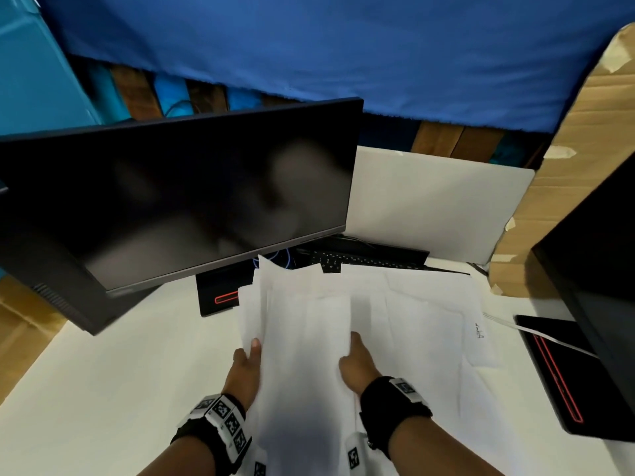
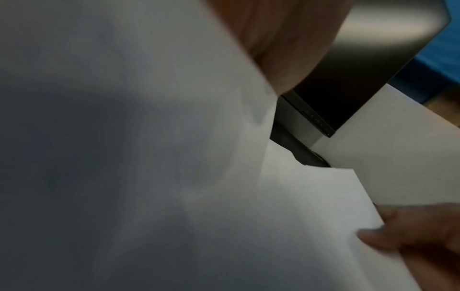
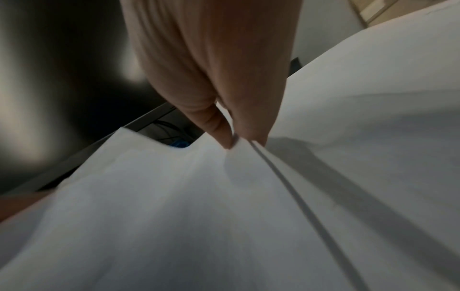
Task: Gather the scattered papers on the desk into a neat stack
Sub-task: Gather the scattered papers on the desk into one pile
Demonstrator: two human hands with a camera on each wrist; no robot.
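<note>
1. Fingers of the left hand (image 1: 248, 364) grasp the left edge of a bundle of papers (image 1: 305, 324), thumb on top; the right hand (image 1: 357, 364) grasps the bundle's right side. Seen from the head, the bundle's long axis runs away from the person toward the monitor (image 1: 178, 201), and more loose sheets (image 1: 429, 310) lie on the tabletop (image 1: 103, 372) just right of the right hand, which is the nearer one.
2. Left wrist view: paper fills the picture, a thumb (image 2: 286, 39) pressed on its top edge; the other hand's fingers (image 2: 398, 236) pinch the far edge.
3. Right wrist view: thumb and fingers (image 3: 219, 128) pinch the sheets' edge, the loose sheets spreading rightward.
</note>
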